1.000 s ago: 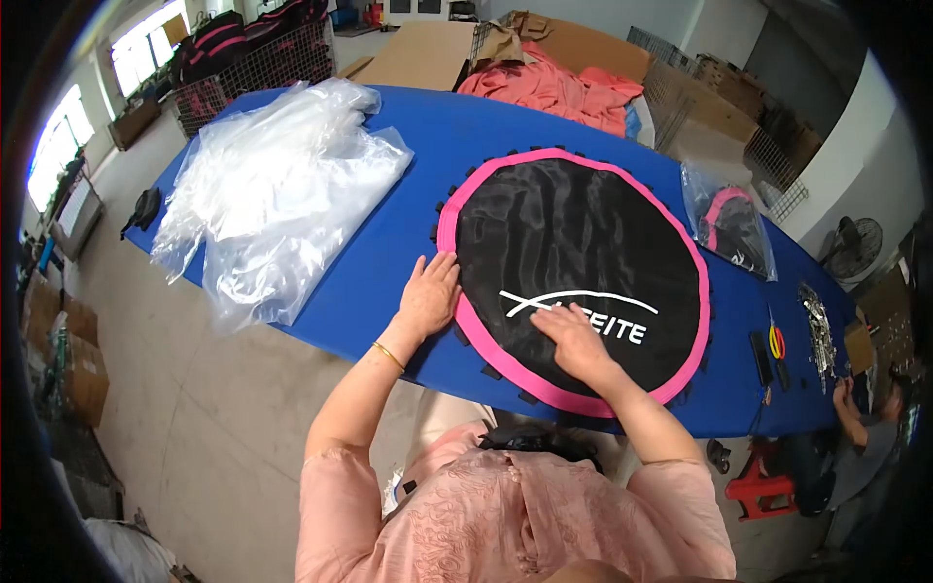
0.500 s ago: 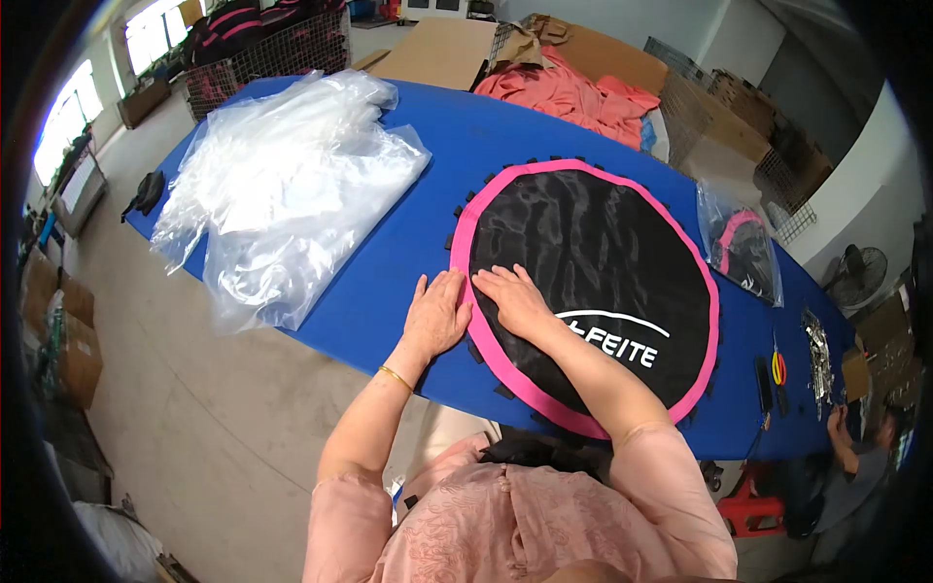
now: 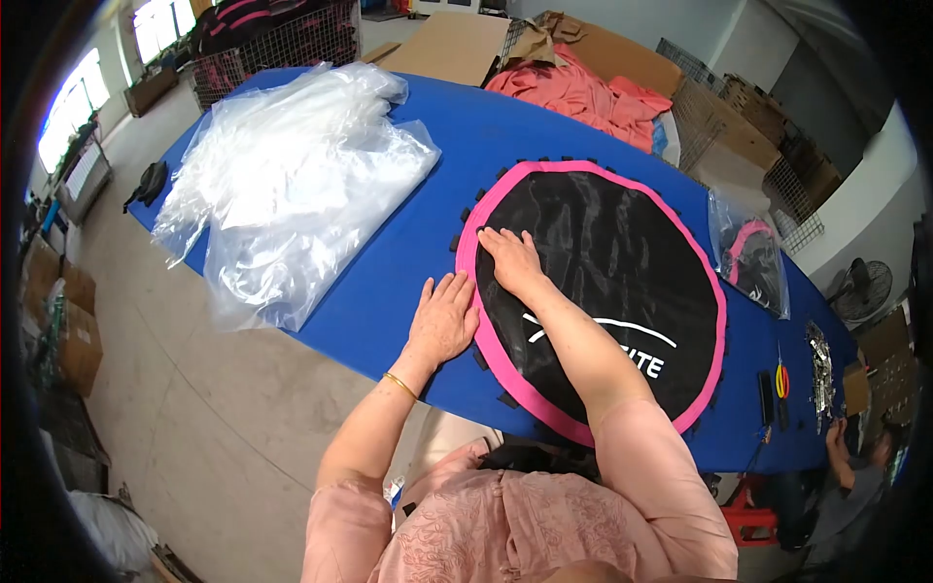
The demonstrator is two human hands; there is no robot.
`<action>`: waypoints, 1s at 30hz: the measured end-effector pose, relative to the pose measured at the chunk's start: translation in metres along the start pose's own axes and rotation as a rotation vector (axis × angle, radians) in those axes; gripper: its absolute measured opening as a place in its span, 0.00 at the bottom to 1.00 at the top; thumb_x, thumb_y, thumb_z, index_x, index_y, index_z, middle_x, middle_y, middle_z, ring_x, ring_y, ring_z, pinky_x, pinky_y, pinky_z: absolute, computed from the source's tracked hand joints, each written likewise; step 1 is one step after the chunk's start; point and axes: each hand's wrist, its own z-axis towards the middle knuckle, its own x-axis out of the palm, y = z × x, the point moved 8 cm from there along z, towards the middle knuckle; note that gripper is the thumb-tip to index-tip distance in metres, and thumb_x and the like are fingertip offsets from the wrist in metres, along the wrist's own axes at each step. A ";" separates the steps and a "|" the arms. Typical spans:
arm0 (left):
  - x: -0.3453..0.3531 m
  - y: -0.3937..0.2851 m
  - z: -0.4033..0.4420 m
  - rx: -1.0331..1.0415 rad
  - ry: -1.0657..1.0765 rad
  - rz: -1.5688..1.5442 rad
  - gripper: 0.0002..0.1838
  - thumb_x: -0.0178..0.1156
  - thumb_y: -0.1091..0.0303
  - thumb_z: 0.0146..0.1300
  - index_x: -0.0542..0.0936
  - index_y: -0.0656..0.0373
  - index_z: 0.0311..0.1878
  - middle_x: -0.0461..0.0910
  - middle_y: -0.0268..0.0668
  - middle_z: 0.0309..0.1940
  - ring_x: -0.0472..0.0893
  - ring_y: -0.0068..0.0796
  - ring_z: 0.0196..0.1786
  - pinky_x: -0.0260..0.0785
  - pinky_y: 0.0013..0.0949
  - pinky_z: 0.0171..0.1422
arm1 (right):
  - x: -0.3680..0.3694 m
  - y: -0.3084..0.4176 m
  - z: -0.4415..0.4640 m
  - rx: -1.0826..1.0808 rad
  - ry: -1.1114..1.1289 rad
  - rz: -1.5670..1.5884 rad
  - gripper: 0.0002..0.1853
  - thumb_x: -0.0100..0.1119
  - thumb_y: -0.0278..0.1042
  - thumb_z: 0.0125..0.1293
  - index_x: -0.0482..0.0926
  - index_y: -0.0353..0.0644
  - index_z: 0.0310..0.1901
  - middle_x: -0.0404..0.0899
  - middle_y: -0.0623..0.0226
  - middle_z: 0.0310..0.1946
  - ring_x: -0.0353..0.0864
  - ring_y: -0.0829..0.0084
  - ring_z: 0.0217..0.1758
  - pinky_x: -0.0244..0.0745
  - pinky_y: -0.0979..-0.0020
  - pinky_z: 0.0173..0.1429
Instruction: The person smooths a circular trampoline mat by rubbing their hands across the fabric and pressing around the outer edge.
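A round black mesh mat [image 3: 622, 243] with a pink border and small black tabs lies flat on the blue table [image 3: 389, 262]. White lettering on its lower part is partly covered by my right forearm. My left hand [image 3: 443, 319] rests with fingers spread at the mat's left edge, touching the pink border. On the black mesh near the upper left border lies my right hand [image 3: 510, 260], palm down and fingers apart. Neither hand holds anything.
Clear plastic bags [image 3: 292, 185] are heaped at the left. At the right are a bagged mat [image 3: 750, 255], yellow-and-red-handled scissors [image 3: 781, 382] and a pile of metal pieces [image 3: 820, 364]. A co-worker [image 3: 850, 476] sits at the far right. Pink cloth [image 3: 593, 97] lies beyond the table.
My right hand has moved from the lettering to the mat's left side, then further up along the border. My left hand stays at the left edge. The view has shifted slightly.
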 end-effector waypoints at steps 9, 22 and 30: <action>0.000 0.001 -0.001 -0.020 0.010 -0.008 0.29 0.54 0.58 0.74 0.74 0.63 0.73 0.71 0.49 0.77 0.68 0.50 0.80 0.52 0.59 0.86 | -0.015 0.014 -0.005 0.004 0.087 -0.030 0.32 0.53 0.21 0.68 0.73 0.46 0.75 0.74 0.61 0.76 0.71 0.56 0.80 0.58 0.40 0.82; -0.001 0.000 -0.001 -0.020 0.033 -0.008 0.29 0.53 0.58 0.74 0.74 0.64 0.73 0.70 0.50 0.78 0.67 0.50 0.81 0.51 0.60 0.86 | -0.001 -0.014 0.010 -0.038 -0.046 0.054 0.30 0.53 0.18 0.64 0.78 0.41 0.70 0.76 0.57 0.73 0.72 0.53 0.78 0.61 0.43 0.82; 0.003 0.001 -0.001 -0.013 0.022 -0.011 0.29 0.53 0.58 0.73 0.74 0.64 0.73 0.71 0.49 0.77 0.67 0.50 0.81 0.51 0.60 0.86 | -0.031 0.035 -0.044 -0.114 0.128 0.070 0.32 0.54 0.18 0.63 0.76 0.41 0.71 0.77 0.57 0.73 0.70 0.54 0.79 0.58 0.49 0.85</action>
